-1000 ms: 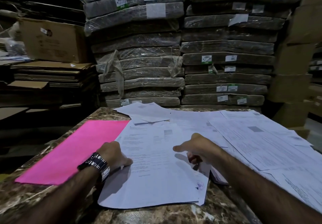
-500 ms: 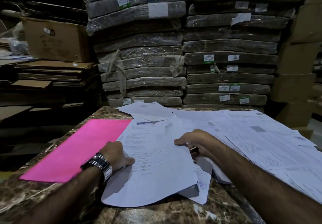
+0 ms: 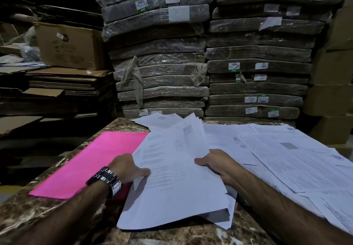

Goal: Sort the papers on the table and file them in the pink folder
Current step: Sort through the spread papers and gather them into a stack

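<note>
The person holds a bundle of sheets point(image 3: 177, 178) by its two sides at the near middle of the marble table point(image 3: 172, 235). The right hand point(image 3: 215, 160) grips the bundle's right edge, thumb on top and fingers curled beneath, so that this side and the far corner stand up off the table. This probably serves to gather the pages together and free them from the loose papers point(image 3: 286, 159) that lie spread over the right half of the table. The left hand point(image 3: 129, 168), with a wristwatch point(image 3: 105, 180) on its wrist, pinches the left edge. Its thumb lies on the top page and its fingers are hidden underneath, most likely to steady the bundle and keep the pages from fanning. The pink folder point(image 3: 91, 164) lies flat and closed just to the left, with the bundle's left edge overlapping it. That puts it within easy reach for filing, though nothing appears to be filed in it yet. Wrapped packs point(image 3: 162, 73) are stacked high beyond the table's far edge.
</note>
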`<state>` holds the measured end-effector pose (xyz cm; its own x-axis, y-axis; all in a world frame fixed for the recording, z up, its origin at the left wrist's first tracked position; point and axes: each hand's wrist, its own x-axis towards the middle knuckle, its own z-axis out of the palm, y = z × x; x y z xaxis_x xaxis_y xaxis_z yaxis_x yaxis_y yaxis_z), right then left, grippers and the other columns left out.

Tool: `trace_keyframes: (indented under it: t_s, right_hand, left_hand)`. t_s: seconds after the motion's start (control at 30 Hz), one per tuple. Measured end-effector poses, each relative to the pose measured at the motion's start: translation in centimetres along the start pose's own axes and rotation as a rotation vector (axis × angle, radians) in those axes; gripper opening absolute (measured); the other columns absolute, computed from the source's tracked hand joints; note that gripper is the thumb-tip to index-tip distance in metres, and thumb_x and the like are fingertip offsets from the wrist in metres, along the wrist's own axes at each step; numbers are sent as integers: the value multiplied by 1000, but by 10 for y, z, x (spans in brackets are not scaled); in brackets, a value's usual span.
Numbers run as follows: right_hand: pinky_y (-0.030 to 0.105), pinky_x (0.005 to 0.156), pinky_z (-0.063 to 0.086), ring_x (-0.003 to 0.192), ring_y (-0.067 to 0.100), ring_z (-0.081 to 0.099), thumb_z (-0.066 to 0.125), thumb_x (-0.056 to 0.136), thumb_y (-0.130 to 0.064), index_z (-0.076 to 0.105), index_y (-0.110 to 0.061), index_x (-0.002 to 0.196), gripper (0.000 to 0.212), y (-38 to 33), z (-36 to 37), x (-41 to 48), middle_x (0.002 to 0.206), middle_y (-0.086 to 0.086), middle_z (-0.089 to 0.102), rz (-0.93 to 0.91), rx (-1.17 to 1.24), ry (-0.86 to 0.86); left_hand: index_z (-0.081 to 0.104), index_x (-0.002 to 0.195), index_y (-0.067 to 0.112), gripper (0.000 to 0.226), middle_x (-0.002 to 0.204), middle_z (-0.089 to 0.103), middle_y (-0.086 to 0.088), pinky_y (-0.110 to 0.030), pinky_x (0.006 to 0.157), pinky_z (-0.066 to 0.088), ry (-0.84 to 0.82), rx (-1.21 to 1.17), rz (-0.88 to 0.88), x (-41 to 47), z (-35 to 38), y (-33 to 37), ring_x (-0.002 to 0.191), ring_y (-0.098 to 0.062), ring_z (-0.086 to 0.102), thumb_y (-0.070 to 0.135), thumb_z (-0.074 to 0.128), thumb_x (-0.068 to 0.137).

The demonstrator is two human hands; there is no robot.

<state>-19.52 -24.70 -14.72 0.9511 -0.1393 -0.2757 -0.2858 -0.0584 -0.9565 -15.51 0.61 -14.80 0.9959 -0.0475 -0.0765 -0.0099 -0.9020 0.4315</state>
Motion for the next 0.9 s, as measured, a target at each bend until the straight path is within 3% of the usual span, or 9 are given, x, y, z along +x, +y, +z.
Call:
trace_keyframes:
  t_s: [0.07,0.13,0.17,0.33,0.43,0.53,0.63,0.73,0.9]
  right_hand:
    - [29,55,57,75,25,73,65,86,3,67,-4,99,15,0,-8,-5,92,9,74,-60,58,-48]
    - [29,55,57,74,23,74,63,88,1,67,-7,100,15,-2,-15,-6,91,6,76,-120,103,-72]
    - [29,55,57,73,23,74,64,88,0,68,-8,99,14,-4,-17,-7,90,5,77,-143,108,-68]
    - [30,57,59,79,23,75,63,90,-5,67,-13,104,16,-10,-22,-15,93,3,77,-199,142,-73]
    - [27,58,58,79,20,75,63,90,-4,64,-12,112,23,-14,-23,-20,98,2,76,-303,147,-7]
    - [27,70,58,94,14,69,69,85,-4,47,-24,125,50,-20,-29,-24,112,-4,68,-528,51,156]
    - [28,82,57,104,6,66,71,82,-1,29,-38,142,82,-24,-37,-27,119,-18,60,-753,-21,197]
    - [21,100,46,124,-4,50,68,84,3,47,-30,138,67,-29,-44,-31,132,-23,53,-873,-90,210]
    - [7,86,49,107,-5,63,68,82,7,65,-23,111,41,-34,-49,-36,111,-13,69,-941,-68,220]
  left_hand:
    - [48,83,17,41,79,48,5,-26,66,36,34,-96,28,1,1,-1,68,-12,44,50,72,77]
    - [44,124,8,70,114,56,0,-30,81,44,2,-482,-2,1,0,1,98,-17,54,39,79,73]
    - [39,133,8,80,123,57,-3,-34,86,48,-29,-682,-4,0,-1,3,105,-20,58,32,83,70]
    - [61,112,-1,27,110,70,-18,-37,72,59,-201,-1191,62,-4,-8,21,89,-29,72,1,65,85]
    - [55,121,11,41,111,71,-5,-37,77,58,86,-1094,243,-4,-6,34,89,-16,72,1,68,83]
    - [35,128,29,65,101,60,26,-18,77,53,352,-994,449,-12,-7,50,86,11,64,-2,69,81]
    - [55,110,21,40,99,65,13,-19,82,51,388,-1000,594,-9,-10,59,93,1,64,-4,68,81]
    - [71,87,15,21,84,74,3,-17,75,52,321,-1053,624,-12,-13,67,85,-8,67,-5,66,82]
    - [71,83,9,26,74,74,7,-12,69,51,364,-1069,667,-14,-14,78,72,-3,69,-14,59,83]
